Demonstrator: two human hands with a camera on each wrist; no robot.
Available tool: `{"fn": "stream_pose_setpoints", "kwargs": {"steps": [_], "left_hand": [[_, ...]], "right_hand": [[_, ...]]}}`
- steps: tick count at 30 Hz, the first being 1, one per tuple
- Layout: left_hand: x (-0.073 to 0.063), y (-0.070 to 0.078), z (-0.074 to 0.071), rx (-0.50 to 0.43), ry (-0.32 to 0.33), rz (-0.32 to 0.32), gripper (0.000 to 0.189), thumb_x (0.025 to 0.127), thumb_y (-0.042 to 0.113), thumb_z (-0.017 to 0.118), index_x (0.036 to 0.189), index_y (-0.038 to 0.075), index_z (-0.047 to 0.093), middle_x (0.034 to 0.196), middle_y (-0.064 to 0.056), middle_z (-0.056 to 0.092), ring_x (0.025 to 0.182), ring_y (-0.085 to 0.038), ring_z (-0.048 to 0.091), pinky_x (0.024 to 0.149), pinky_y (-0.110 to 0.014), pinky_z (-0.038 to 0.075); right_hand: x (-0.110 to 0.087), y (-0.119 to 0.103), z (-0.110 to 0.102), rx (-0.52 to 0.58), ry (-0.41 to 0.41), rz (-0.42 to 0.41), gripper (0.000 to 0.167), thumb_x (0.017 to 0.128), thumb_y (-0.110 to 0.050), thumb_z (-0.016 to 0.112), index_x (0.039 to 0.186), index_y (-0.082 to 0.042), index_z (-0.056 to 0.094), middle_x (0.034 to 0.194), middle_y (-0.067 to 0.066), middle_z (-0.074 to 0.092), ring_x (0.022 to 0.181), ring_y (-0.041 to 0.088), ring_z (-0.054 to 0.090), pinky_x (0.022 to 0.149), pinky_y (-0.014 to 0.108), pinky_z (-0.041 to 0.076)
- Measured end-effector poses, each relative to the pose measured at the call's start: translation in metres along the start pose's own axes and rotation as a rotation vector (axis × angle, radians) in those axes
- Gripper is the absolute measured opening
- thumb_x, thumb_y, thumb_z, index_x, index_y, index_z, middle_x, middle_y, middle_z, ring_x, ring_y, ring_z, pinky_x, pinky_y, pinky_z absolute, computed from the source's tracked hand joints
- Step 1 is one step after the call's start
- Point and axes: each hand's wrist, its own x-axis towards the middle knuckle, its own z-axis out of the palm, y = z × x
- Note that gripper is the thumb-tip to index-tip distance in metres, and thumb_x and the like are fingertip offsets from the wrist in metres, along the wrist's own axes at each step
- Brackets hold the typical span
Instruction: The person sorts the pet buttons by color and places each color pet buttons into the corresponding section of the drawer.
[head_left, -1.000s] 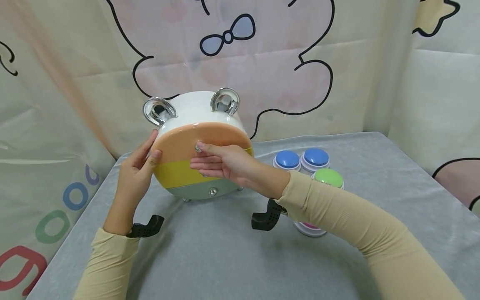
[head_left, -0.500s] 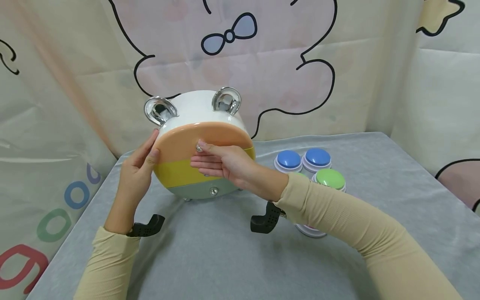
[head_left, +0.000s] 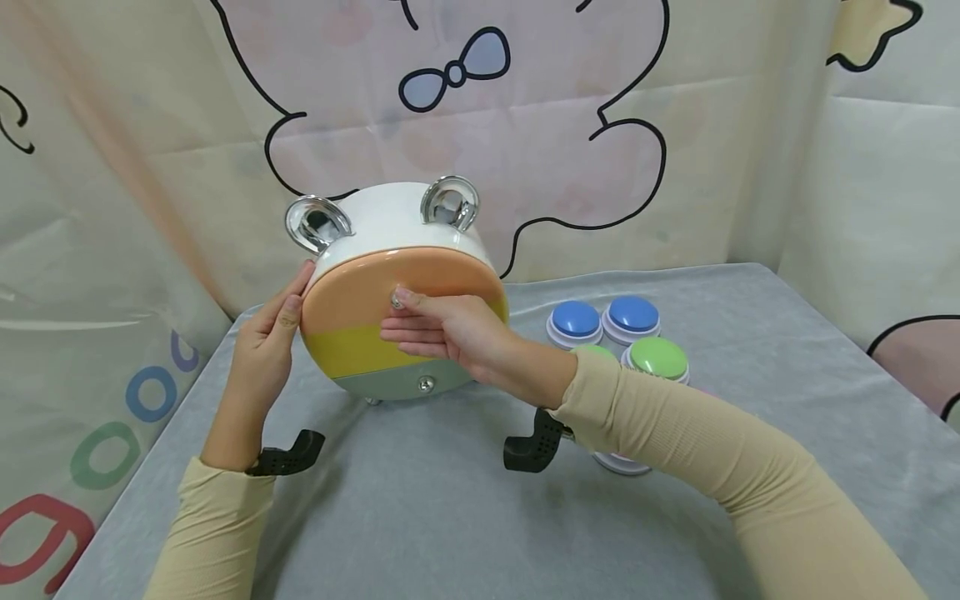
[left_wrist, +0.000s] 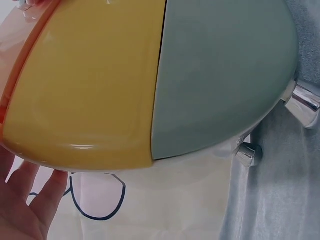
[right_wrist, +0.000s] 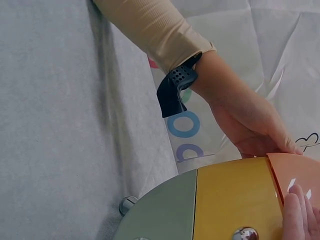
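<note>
A round drawer cabinet (head_left: 393, 212), shaped like an alarm clock with a white body and chrome ears, stands on the cloth. Its front has an orange drawer (head_left: 345, 292), a yellow drawer (head_left: 341, 350) and a grey-green drawer (head_left: 378, 383). My right hand (head_left: 468, 333) pinches the orange drawer's small knob (head_left: 396, 302) between thumb and forefinger, its other fingers extended. In the right wrist view, the orange front stands slightly proud of the yellow one. My left hand (head_left: 261, 346) rests on the cabinet's left side, fingers mostly straight, thumb near the front rim.
Several push-button lights with blue (head_left: 576, 319) and green (head_left: 658, 358) tops stand right of the cabinet, partly behind my right forearm. A grey cloth (head_left: 420, 517) covers the table. Printed curtains (head_left: 697, 183) hang behind and at the sides.
The orange drawer has come slightly forward, with my right hand still on its knob. My left thumb has slid left, off the front face towards the cabinet's side.
</note>
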Motion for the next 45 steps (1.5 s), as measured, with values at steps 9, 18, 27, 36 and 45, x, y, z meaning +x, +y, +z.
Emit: {"fn": "stream_pose_setpoints", "kwargs": {"steps": [9, 18, 27, 36, 45], "left_hand": [[0.0, -0.001, -0.003, 0.014, -0.018, 0.002, 0.042, 0.107, 0.037, 0.039, 0.149, 0.037, 0.042, 0.156, 0.015, 0.04, 0.146, -0.004, 0.037, 0.122, -0.037, 0.035], [0.002, -0.002, -0.003, 0.016, -0.035, -0.026, 0.042, 0.107, 0.039, 0.039, 0.149, 0.04, 0.04, 0.158, 0.014, 0.038, 0.148, -0.011, 0.037, 0.12, -0.046, 0.036], [0.001, -0.001, -0.003, 0.039, -0.023, -0.02, 0.043, 0.106, 0.04, 0.04, 0.149, 0.039, 0.041, 0.157, 0.014, 0.04, 0.146, -0.011, 0.04, 0.113, -0.026, 0.043], [0.001, 0.0, -0.002, 0.031, -0.02, -0.046, 0.042, 0.106, 0.043, 0.04, 0.148, 0.041, 0.041, 0.156, 0.014, 0.04, 0.145, -0.015, 0.043, 0.109, -0.02, 0.045], [0.002, -0.002, -0.001, -0.007, -0.016, -0.047, 0.042, 0.106, 0.042, 0.041, 0.148, 0.04, 0.042, 0.156, 0.013, 0.041, 0.143, -0.016, 0.044, 0.094, -0.003, 0.045]], "right_hand": [[-0.003, 0.001, 0.0, -0.015, -0.013, -0.009, 0.035, 0.099, -0.025, 0.062, 0.122, 0.001, 0.066, 0.115, 0.018, 0.073, 0.112, 0.028, 0.07, 0.09, 0.032, 0.06], [-0.012, 0.005, 0.0, -0.025, -0.033, 0.003, 0.033, 0.099, -0.024, 0.062, 0.123, -0.002, 0.067, 0.115, 0.018, 0.073, 0.108, 0.028, 0.072, 0.09, 0.033, 0.06], [-0.021, 0.009, 0.0, -0.014, -0.042, 0.003, 0.034, 0.099, -0.027, 0.061, 0.122, -0.003, 0.067, 0.115, 0.018, 0.074, 0.105, 0.027, 0.073, 0.09, 0.034, 0.06], [-0.032, 0.013, 0.0, -0.043, -0.072, 0.003, 0.034, 0.1, -0.025, 0.059, 0.124, -0.002, 0.065, 0.117, 0.019, 0.073, 0.107, 0.027, 0.072, 0.092, 0.036, 0.059], [-0.044, 0.018, 0.002, -0.062, -0.093, -0.002, 0.034, 0.101, -0.024, 0.058, 0.126, 0.0, 0.064, 0.118, 0.02, 0.072, 0.106, 0.027, 0.073, 0.093, 0.037, 0.059]]}}
